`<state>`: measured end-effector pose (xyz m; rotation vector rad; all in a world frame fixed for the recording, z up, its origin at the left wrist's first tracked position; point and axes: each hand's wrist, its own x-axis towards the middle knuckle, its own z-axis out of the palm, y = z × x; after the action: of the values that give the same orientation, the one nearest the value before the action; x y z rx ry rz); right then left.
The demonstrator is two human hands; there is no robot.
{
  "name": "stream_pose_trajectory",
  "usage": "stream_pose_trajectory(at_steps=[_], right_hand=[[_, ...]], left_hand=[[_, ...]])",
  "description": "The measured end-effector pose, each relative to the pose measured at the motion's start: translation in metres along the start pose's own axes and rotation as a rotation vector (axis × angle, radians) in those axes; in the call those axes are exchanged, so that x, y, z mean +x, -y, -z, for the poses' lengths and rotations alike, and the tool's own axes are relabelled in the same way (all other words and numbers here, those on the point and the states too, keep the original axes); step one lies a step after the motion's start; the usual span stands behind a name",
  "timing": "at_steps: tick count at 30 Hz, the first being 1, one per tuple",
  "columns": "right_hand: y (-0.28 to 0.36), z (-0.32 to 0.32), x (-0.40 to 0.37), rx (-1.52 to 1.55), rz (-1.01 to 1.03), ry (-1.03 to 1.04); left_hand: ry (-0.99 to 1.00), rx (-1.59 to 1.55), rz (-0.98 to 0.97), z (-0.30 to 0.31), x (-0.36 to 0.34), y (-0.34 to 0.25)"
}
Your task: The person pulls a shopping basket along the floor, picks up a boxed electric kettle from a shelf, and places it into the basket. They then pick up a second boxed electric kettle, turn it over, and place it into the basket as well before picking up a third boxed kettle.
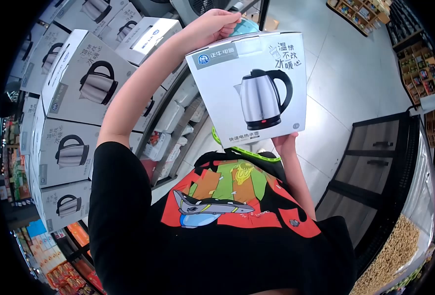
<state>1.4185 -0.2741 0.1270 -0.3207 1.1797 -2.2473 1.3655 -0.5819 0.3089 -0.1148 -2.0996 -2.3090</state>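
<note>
A white box (212,98) printed with a silver and black kettle faces me, slightly tilted, in front of my chest. My right hand (285,141) holds its lower right corner, with most fingers hidden behind the box. At the upper left edge is my left hand (217,25), its fingers curled closed. What they pinch is too small to make out. Just behind them shows a teal object (245,26), partly covered by the box.
Similar kettle boxes (87,81) are stacked on the left beside a shelf (165,130) of wrapped goods. A lime-green rim (253,154) shows below the held box. On the right stand a dark drawer cabinet (370,157) and a bin of peanut-like goods (392,250).
</note>
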Motion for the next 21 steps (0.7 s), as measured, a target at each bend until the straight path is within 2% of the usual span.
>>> stream_pose_trajectory(at_steps=[1,5,7,12,14,15,16,17,18,19,21], right_hand=[[0.0,-0.001,-0.005,0.012,-0.025,-0.054],[-0.005,-0.009,-0.016,-0.008,-0.095,-0.024],[-0.003,-0.017,-0.018,-0.007,-0.096,-0.021],[-0.006,-0.015,-0.018,0.007,-0.129,-0.052],[-0.004,-0.015,-0.015,0.126,-0.177,-0.039],[-0.002,-0.017,-0.015,0.185,-0.188,-0.096],[0.001,-0.021,-0.015,0.244,-0.201,-0.154],[0.006,-0.031,-0.014,0.301,-0.216,-0.214],[0.005,-0.037,-0.01,0.164,-0.168,-0.256],[-0.009,-0.014,-0.008,0.198,-0.217,-0.22],[-0.008,-0.013,-0.013,0.537,-0.44,-0.202]], left_hand=[[0.017,-0.034,0.049,0.002,0.002,0.013],[-0.034,0.025,0.185,0.0,0.001,0.045],[0.048,-0.072,0.261,0.015,0.01,0.071],[-0.068,-0.116,0.333,0.011,-0.004,0.072],[-0.019,0.115,0.262,0.007,-0.005,0.064],[0.005,0.23,0.227,0.006,-0.007,0.063],[0.151,0.299,0.238,0.018,-0.001,0.069],[0.13,0.227,0.272,0.015,-0.003,0.063],[0.181,0.206,0.292,0.02,0.0,0.067],[0.233,0.183,0.312,0.025,0.004,0.071],[0.118,0.14,0.394,0.023,-0.002,0.062]])
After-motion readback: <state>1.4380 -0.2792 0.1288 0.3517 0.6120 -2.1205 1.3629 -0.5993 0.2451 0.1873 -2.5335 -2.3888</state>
